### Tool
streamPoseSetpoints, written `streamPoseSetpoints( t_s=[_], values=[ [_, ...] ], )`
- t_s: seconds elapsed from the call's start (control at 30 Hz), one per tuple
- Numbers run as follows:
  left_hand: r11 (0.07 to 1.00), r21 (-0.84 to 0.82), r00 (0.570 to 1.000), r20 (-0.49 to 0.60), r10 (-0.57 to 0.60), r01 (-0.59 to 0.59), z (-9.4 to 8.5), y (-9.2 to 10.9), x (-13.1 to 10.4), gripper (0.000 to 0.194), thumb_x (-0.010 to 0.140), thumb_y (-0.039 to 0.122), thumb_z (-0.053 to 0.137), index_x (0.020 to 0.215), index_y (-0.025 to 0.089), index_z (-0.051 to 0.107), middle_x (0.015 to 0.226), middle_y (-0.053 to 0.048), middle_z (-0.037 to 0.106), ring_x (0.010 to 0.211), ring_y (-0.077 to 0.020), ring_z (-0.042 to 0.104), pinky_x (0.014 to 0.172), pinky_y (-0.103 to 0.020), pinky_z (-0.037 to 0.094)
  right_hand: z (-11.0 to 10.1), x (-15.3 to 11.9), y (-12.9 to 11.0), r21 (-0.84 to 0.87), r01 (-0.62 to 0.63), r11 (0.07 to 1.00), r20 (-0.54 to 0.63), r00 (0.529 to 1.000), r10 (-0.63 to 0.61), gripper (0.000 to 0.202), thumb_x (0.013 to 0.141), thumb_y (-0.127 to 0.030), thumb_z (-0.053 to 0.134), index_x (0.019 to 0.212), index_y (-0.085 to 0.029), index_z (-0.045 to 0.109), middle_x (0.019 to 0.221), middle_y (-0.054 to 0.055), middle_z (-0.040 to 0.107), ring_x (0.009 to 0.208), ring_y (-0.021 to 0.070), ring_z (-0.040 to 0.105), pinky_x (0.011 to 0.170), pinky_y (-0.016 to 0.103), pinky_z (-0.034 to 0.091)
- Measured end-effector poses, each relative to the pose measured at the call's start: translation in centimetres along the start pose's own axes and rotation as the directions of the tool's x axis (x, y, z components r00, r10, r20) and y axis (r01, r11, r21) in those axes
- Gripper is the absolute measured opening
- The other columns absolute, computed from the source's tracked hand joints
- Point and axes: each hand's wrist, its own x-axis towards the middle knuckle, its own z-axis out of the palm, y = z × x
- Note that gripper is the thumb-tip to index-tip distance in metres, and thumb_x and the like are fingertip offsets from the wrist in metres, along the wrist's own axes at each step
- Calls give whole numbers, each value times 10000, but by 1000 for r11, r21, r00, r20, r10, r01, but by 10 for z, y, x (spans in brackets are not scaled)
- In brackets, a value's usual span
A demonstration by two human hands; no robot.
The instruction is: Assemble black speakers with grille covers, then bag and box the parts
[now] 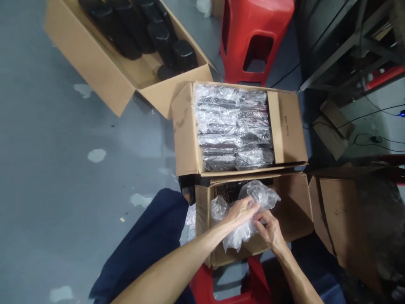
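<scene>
My left hand (pixel 241 211) is closed on a crumpled clear plastic bag (pixel 262 194). Close beside it, my right hand (pixel 267 228) pinches the edge of the same bag, its thumb and fingers together. Both hands are over an open cardboard box (pixel 294 207) directly in front of me. More clear plastic (pixel 238 236) spreads below my fingers and over the box's near side. Inside, at the far left, a dark gridded item (pixel 228 192) shows in part; the plastic and my hands cover the rest.
Beyond stands a second cardboard box (pixel 186 131) with several plastic-wrapped dark items (pixel 218 116). A third box (pixel 88 59) at the upper left holds black rounded items (pixel 160 38). A red stool (pixel 256 25) stands behind; another red stool (pixel 202 283) is under the near box. Cables (pixel 357 122) run at the right.
</scene>
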Motion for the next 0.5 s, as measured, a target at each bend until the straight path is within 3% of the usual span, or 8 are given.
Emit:
streamPoseSetpoints(
  t_s=[0.1, 0.2, 0.27, 0.33, 0.4, 0.43, 0.5],
  values=[
    [996, 38, 997, 11, 75, -75, 0, 7, -6, 306, 990, 383, 404, 849, 217, 619, 798, -58, 669, 792, -235, 632, 714, -339, 406, -8, 2, 2, 59, -103, 993, 15, 995, 102, 348, 871, -541, 671, 751, -215, 680, 769, 44, 684, 718, 210, 632, 688, 297, 503],
    [968, 187, 986, 44, 164, -169, 2, 10, -16, 296, 969, 360, 443, 816, 210, 647, 736, -72, 662, 748, -251, 642, 723, -361, 440, -33, 3, 2, 116, -220, 969, -61, 972, 228, 440, 794, -641, 719, 827, -203, 695, 760, 41, 701, 675, 210, 632, 630, 291, 500],
    [929, 312, 980, 36, 196, -197, 3, 11, -23, 268, 937, 301, 466, 796, 196, 668, 736, -97, 668, 745, -272, 649, 757, -397, 470, -53, 7, -7, 68, -240, 968, -147, 957, 248, 465, 803, -666, 701, 801, -201, 691, 708, 31, 684, 640, 201, 613, 604, 284, 486],
    [893, 389, 973, 36, 229, -225, 4, 10, -31, 230, 906, 259, 489, 830, 184, 693, 780, -124, 682, 779, -296, 657, 784, -434, 494, -68, 23, -20, -33, -227, 973, -280, 937, 209, 453, 847, -645, 666, 739, -205, 672, 642, 18, 645, 602, 188, 582, 580, 276, 467],
    [858, 435, 959, 55, 278, -273, 4, 11, -37, 189, 866, 220, 528, 906, 184, 708, 907, -148, 693, 884, -322, 660, 800, -452, 517, -74, 57, -35, -140, -151, 979, -347, 933, 94, 394, 881, -582, 655, 756, -209, 681, 657, 19, 656, 621, 192, 596, 606, 278, 479],
    [839, 462, 953, 52, 298, -288, 3, 12, -40, 193, 843, 189, 539, 936, 186, 708, 993, -158, 685, 959, -335, 651, 808, -454, 527, -73, 80, -41, -196, -87, 977, -331, 943, 18, 350, 891, -541, 657, 788, -210, 698, 707, 30, 688, 661, 201, 623, 645, 285, 497],
    [806, 515, 946, 30, 323, -291, 0, 14, -44, 251, 810, 114, 526, 981, 180, 697, 1144, -171, 641, 1090, -350, 613, 818, -445, 545, -63, 134, -47, -327, 77, 942, -185, 972, -144, 245, 912, -430, 644, 900, -210, 752, 889, 62, 751, 811, 223, 677, 768, 309, 521]
  ],
)
